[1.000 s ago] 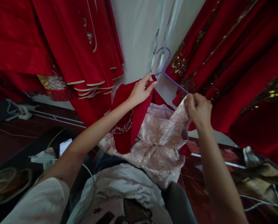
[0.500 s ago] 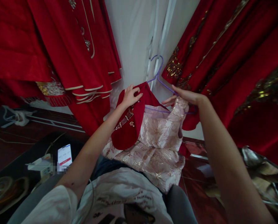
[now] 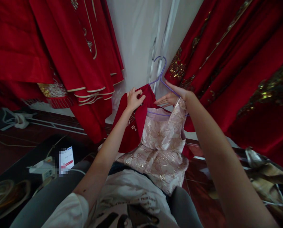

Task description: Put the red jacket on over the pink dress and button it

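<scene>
A pale pink floral brocade dress (image 3: 160,134) lies across my lap on a purple hanger (image 3: 164,68). A red jacket (image 3: 129,139) with beaded trim covers the dress's left side, its shoulder over the hanger's left arm. My left hand (image 3: 135,99) is closed on the jacket near that shoulder, thumb and finger curled. At the hanger's right arm, my right hand (image 3: 174,95) reaches in above the dress's strap with its fingers stretched out. Its palm side and whatever it touches behind the strap are partly hidden.
Red embroidered garments (image 3: 84,63) hang at left, and more red gowns with gold sequins (image 3: 227,72) at right. A phone (image 3: 66,160) and a white power strip (image 3: 43,169) lie on a dark surface at lower left. Blurred bags (image 3: 265,177) stand at lower right.
My right hand has moved left from the dress's strap, further in along the hanger toward the red jacket. My left hand keeps its hold while its forearm shifts right, hiding more of the jacket.
</scene>
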Motion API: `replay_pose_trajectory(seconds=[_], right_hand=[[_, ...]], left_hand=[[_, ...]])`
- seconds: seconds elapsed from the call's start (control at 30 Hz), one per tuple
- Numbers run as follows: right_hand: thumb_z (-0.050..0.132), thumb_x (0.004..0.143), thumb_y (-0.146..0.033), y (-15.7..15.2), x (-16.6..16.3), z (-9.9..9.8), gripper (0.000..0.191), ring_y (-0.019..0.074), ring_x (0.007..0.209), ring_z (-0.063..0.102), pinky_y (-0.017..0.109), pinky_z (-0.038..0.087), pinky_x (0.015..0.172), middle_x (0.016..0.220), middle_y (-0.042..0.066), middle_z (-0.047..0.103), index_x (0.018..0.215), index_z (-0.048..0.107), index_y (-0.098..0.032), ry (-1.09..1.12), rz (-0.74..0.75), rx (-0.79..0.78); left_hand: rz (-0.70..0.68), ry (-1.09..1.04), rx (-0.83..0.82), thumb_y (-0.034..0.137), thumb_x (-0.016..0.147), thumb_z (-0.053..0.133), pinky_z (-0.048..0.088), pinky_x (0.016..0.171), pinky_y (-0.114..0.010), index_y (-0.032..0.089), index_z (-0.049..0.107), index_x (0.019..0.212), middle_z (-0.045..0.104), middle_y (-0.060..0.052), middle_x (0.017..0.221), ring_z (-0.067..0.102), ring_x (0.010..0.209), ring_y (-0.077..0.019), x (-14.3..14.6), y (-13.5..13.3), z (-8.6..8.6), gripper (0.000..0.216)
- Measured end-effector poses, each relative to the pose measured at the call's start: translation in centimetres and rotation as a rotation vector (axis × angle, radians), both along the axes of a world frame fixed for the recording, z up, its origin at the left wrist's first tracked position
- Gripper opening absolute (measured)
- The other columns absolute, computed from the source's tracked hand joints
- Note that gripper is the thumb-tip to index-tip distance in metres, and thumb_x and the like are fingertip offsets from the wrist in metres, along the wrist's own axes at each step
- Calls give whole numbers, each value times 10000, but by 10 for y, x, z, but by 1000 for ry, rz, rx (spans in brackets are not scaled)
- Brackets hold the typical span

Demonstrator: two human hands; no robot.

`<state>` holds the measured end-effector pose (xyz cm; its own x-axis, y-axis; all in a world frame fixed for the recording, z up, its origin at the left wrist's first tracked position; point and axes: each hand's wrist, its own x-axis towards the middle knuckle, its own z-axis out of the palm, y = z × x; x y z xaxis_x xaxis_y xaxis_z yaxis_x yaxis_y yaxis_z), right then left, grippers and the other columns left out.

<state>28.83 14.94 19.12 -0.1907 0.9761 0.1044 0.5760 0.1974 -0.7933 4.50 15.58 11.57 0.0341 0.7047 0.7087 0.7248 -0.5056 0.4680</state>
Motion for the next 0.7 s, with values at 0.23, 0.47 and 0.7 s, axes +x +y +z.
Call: replay_pose_trajectory(seconds=[0.23,0.47,0.7], right_hand=[[341,832,-782,14,2,-6,827,300,1262,509,448,456,933,1230,176,626,1127,694,-95,34,-106,200],[188,732,-912,22,13,-3,976,318,1234,535,458,506,915,1216,167,633,1104,715,-179,287,-81,-103],[285,785,-857,-1,7,5,774,289,1067,647,498,461,940,994,113,719,935,753,-259,213,113,-281]], left_hand=[[-6,22,13,292,832,594,374,927,-408,201,528,709,537,-42,898,523,976,-231,-5,-4,3,167],[-49,55,-7,305,832,603,375,925,-403,195,540,738,547,-46,926,524,994,-236,-7,-4,4,157],[-47,74,9,313,835,593,378,914,-400,193,548,738,555,-54,915,527,983,-236,-8,-7,2,160]])
